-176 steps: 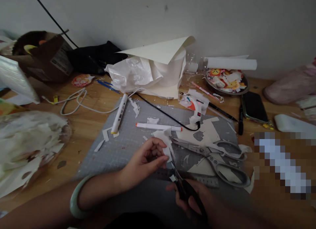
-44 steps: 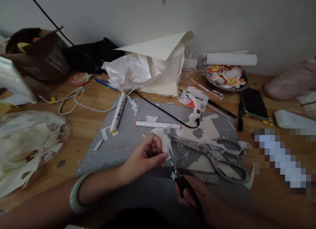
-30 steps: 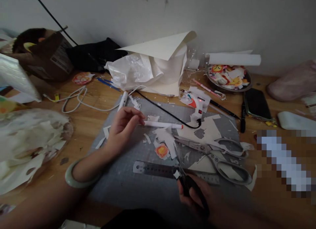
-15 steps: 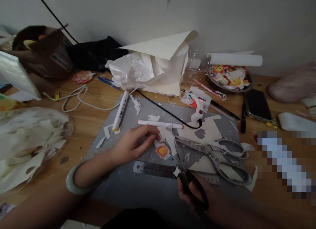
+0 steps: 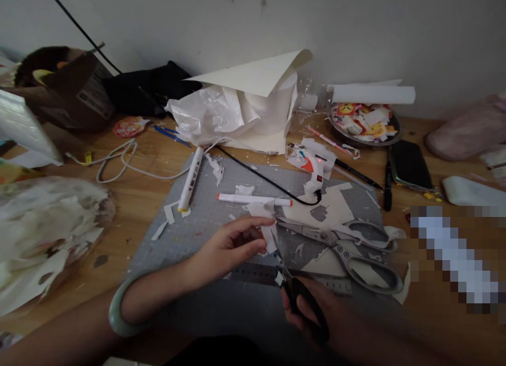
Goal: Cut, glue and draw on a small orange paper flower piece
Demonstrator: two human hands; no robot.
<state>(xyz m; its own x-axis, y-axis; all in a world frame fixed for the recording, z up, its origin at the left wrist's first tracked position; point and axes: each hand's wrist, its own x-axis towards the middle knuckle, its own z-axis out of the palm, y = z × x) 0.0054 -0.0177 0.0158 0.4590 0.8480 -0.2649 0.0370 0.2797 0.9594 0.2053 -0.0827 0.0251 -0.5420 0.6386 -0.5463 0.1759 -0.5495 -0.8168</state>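
My right hand (image 5: 302, 308) is wrapped round small black-handled scissors (image 5: 308, 303). Their blades point up and away, tips close to a white paper scrap (image 5: 269, 238). A tiny white paper bit (image 5: 279, 278) sits by the pivot. My left hand (image 5: 233, 245), a pale green bangle (image 5: 118, 308) on its wrist, reaches in from the left with thumb and forefinger apart beside the scrap. It covers the place of the orange flower cutout. A steel ruler (image 5: 253, 275) lies below it, partly in shadow. Large grey scissors (image 5: 336, 237) rest just right.
On the grey cutting mat (image 5: 185, 260) lie an orange-tipped marker (image 5: 253, 199), a white marker (image 5: 191, 179) and paper offcuts. A corded glue gun (image 5: 315, 174) lies behind. Farther back are a bowl of cutouts (image 5: 363, 125), a phone (image 5: 410, 165) and a plastic bag (image 5: 209, 113).
My left hand has moved right and slightly down, and its fingers have stretched out over the orange flower cutout, now hidden. The scissors stay in my right hand, nearly in place.
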